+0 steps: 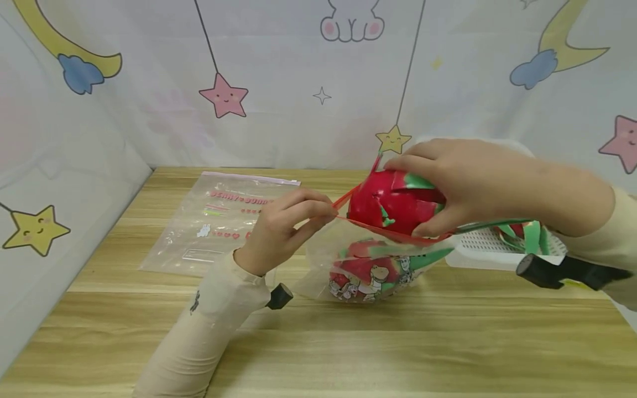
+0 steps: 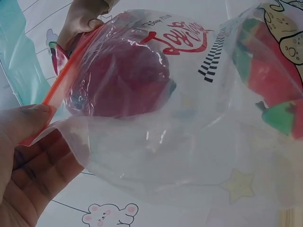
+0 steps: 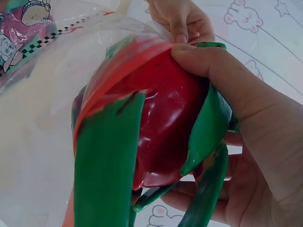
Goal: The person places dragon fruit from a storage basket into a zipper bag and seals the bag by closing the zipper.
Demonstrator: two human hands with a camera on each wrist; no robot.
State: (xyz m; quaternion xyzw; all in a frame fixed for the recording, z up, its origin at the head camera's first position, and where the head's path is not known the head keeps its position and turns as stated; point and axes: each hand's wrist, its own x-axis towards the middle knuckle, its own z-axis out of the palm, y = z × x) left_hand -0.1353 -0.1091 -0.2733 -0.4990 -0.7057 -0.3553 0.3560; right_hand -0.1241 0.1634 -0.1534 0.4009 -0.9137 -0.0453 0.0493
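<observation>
The right hand (image 1: 463, 182) grips a red toy dragon fruit (image 1: 393, 204) with green leaves, holding it at the mouth of a clear zip bag (image 1: 368, 265) above the tabletop (image 1: 348, 342). At nine o'clock of the fruit, the left hand (image 1: 283, 226) pinches the bag's red rim. Another dragon fruit (image 1: 370, 271) lies inside the bag. A white basket (image 1: 478, 249) sits at three o'clock.

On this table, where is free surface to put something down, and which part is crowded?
Free: the wide front strip of the wooden table, before the zip bag, and the left front corner below the flat empty bag. Crowded: the right middle, where both hands, the dragon fruit and the white basket meet.
</observation>
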